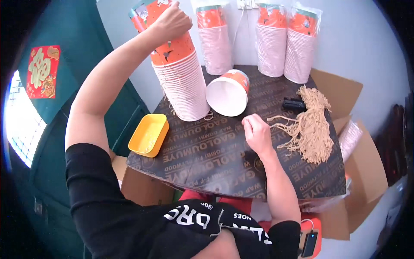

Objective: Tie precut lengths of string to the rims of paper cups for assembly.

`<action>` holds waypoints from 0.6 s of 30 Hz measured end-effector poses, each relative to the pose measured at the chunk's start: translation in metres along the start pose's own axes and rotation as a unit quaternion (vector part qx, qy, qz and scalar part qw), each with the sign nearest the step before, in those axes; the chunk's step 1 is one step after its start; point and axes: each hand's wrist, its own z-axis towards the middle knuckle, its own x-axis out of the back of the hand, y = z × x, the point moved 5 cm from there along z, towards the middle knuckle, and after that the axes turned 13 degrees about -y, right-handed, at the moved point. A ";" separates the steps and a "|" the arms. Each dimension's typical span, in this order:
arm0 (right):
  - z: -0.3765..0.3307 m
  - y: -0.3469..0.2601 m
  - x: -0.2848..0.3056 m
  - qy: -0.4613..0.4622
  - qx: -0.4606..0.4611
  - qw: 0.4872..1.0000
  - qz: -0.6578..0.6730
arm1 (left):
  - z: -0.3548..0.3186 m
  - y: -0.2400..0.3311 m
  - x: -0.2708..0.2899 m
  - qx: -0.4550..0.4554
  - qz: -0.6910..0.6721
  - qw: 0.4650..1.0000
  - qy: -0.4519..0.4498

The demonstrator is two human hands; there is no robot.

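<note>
My left hand [174, 23] is raised, closed, in front of the top of a tall stack of paper buckets [179, 86]. The uppermost buckets are orange with a green rim; white rims show below. What the left fingers hold, if anything, is hidden. My right hand [257, 134] is closed in a pinch just above the table, near a bundle of tan cord [317, 129]. Nothing I can name shows in it. Between the hands, a single orange paper bucket [227, 97] lies on its side, its white inside turned toward me. Pieces of cord hang beside the stack.
A yellow plastic tray [148, 136] sits at the left on the dark printed plywood table [207, 159]. Wrapped bucket stacks [214, 43] stand along the back wall. A black object [293, 103] lies by the cord. Open cardboard boxes [366, 172] flank the table's right side.
</note>
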 end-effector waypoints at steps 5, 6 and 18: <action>0.002 0.004 -0.003 -0.002 -0.007 1.000 0.012 | -0.017 0.054 0.020 -0.033 -0.101 0.994 0.004; 0.001 0.006 -0.002 -0.002 -0.013 1.000 0.009 | -0.022 0.070 0.034 -0.038 -0.146 0.988 0.039; -0.004 0.023 -0.002 0.008 -0.051 0.999 0.007 | -0.006 0.201 0.020 -0.120 -0.500 0.850 0.115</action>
